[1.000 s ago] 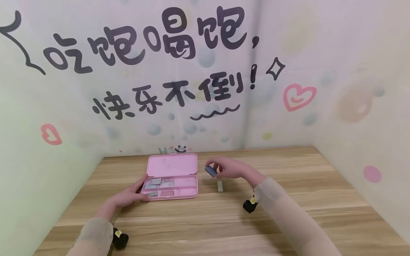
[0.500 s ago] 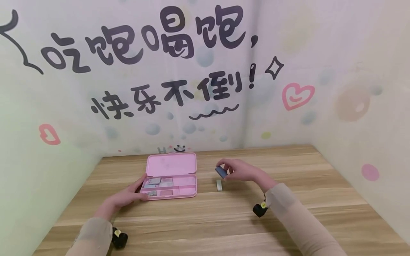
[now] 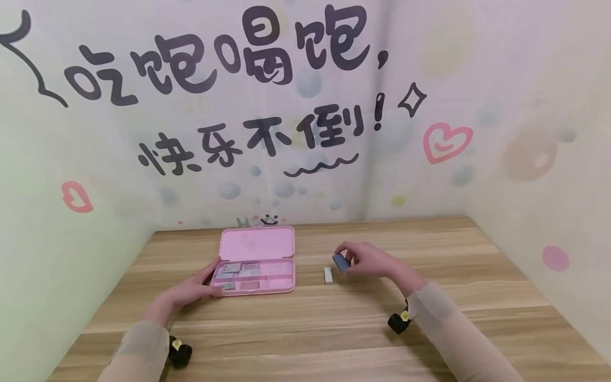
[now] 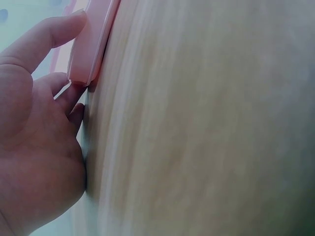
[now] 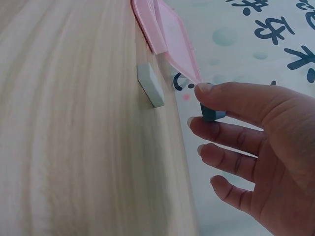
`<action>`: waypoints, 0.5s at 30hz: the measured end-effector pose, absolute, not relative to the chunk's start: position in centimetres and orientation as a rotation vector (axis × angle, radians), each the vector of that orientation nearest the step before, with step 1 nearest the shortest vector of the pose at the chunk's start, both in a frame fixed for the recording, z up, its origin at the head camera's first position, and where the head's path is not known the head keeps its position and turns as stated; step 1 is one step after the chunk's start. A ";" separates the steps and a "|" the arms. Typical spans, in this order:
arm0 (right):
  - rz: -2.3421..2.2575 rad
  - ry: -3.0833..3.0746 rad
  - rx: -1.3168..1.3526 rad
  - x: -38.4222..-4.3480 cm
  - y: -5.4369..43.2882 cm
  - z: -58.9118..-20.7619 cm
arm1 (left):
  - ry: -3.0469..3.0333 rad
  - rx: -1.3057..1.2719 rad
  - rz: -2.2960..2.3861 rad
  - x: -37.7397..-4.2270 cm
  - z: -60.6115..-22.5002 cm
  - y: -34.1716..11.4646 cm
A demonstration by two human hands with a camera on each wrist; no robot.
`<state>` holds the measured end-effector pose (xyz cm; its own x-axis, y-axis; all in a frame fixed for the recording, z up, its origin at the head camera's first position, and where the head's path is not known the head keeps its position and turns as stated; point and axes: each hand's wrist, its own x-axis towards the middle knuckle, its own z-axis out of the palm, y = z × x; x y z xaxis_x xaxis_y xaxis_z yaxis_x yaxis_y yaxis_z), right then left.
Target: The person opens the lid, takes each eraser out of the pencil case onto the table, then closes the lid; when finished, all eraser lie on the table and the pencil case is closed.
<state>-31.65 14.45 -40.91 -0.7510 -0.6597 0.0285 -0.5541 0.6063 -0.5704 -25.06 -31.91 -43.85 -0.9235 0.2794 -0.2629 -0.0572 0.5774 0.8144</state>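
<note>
An opened pink pencil case (image 3: 285, 290) lies on the table, lid tilted back. My left hand (image 3: 188, 291) holds its left end, the thumb at the front corner and the other fingers around the side; the left wrist view shows this hand (image 4: 42, 113) against the case's corner (image 4: 88, 54). To the right, my right hand (image 3: 372, 260) pinches a dark blue eraser-like block (image 3: 341, 263) between thumb and fingertips, just above the table. A small whitish eraser-like block (image 3: 328, 275) lies on the wood between that hand and the case. The right wrist view shows the pinched block (image 5: 211, 114) partly covered by fingers.
Several small greyish pieces (image 3: 232, 268) and a pinkish piece (image 3: 250, 285) lie inside the case's left compartments. The wooden table (image 3: 296, 334) ends at a printed backdrop (image 3: 329, 207) behind the case.
My right hand has moved rightward and slightly down with the blue block, away from the case and past the whitish block. My left hand stays on the case.
</note>
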 end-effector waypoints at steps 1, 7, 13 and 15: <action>-0.843 2.657 -0.999 -31.6 14.5 -41.0 | 2.449 0.180 1.281 -25.1 -43.8 -31.9; -0.888 2.695 -0.950 -31.2 14.8 -41.2 | 2.453 0.188 1.271 -25.1 -43.9 -32.0; -0.931 2.709 -0.888 -30.8 14.8 -41.5 | 2.452 0.185 1.264 -25.3 -44.0 -32.1; -0.940 2.713 -0.860 -30.8 14.8 -41.7 | 2.456 0.186 1.255 -25.3 -44.0 -32.1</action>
